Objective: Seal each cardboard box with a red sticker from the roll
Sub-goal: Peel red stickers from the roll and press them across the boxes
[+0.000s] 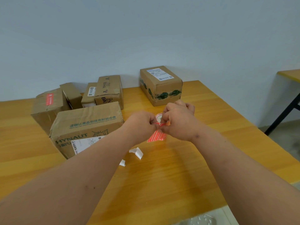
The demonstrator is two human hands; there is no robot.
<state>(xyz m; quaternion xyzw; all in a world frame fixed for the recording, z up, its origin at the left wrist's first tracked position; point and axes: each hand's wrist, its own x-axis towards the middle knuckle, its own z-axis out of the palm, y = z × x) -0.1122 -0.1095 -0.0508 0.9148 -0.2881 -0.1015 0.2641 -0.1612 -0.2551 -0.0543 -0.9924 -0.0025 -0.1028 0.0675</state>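
Red sticker point(157, 136) hangs toward me off the roll point(158, 118) at mid-table; my left hand point(142, 125) and right hand point(177, 123) both pinch its top. Nearest unsealed-looking box point(87, 127) sits just left, likely next, closer to my left hand.

A wooden table point(186, 176) with an orange-yellow top filled the lower frame. At left of centre stood a cluster of cardboard boxes: a large HYNAUT box point(86, 129) nearest, a box with a red sticker point(48, 108) at far left, and three smaller boxes point(108, 91) behind. A separate box point(160, 85) stood at upper centre. Two white paper scraps point(137, 152) lay below centre.
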